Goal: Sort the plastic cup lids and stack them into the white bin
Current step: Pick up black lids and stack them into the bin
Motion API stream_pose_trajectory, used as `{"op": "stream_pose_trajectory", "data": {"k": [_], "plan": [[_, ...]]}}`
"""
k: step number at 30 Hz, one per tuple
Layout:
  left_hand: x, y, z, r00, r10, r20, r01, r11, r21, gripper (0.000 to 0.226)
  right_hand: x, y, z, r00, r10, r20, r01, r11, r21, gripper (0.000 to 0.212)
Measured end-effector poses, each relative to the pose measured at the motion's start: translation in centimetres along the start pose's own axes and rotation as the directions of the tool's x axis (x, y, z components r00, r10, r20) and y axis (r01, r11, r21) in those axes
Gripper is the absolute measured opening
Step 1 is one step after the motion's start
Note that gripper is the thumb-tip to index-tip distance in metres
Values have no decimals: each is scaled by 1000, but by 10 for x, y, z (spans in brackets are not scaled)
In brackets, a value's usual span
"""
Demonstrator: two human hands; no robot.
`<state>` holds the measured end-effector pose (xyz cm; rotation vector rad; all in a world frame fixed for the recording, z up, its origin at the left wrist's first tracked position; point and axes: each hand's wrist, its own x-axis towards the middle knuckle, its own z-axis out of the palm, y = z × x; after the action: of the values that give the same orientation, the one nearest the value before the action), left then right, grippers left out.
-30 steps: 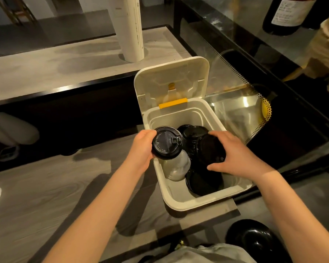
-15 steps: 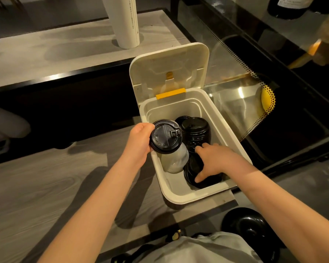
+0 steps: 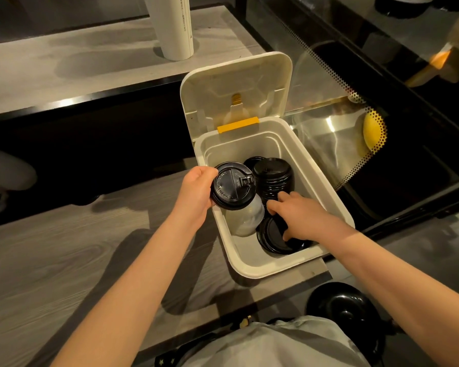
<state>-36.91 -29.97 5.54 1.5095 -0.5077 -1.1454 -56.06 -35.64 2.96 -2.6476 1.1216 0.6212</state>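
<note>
A white bin with its hinged cover raised stands on the grey wood counter. My left hand grips a black plastic cup lid at the bin's left rim. Under that lid lies a stack of clear lids. A tall stack of black lids leans at the back of the bin. My right hand reaches into the bin, fingers on black lids lying low at the front; whether it grips one is hidden.
A white tube stands on the far counter. A glass display case with a yellow object flanks the bin on the right. A black round stool sits below the counter's near edge.
My right hand dropped from the top of the black stack down into the bin's front and now rests on the low lids. My left hand kept its lid by the left rim.
</note>
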Motion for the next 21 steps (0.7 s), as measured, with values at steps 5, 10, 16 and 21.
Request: {"op": "stream_pose_trajectory", "data": {"k": [5, 10, 16, 21], "plan": [[7, 5, 3, 1000, -16, -16, 16, 1000, 26, 9, -2, 9, -6, 998, 32, -58, -23, 990, 141, 55], [38, 12, 21, 996, 66, -59, -60, 993, 100, 16, 5, 27, -34, 900, 205, -384, -9, 891, 454, 34], [85, 11, 85, 1000, 22, 20, -26, 977, 211, 13, 15, 38, -61, 718, 407, -564, 61, 771, 634, 37], [98, -7, 90, 987, 106, 120, -159, 753, 639, 13, 34, 35, -47, 949, 108, -296, 14, 924, 383, 53]]}}
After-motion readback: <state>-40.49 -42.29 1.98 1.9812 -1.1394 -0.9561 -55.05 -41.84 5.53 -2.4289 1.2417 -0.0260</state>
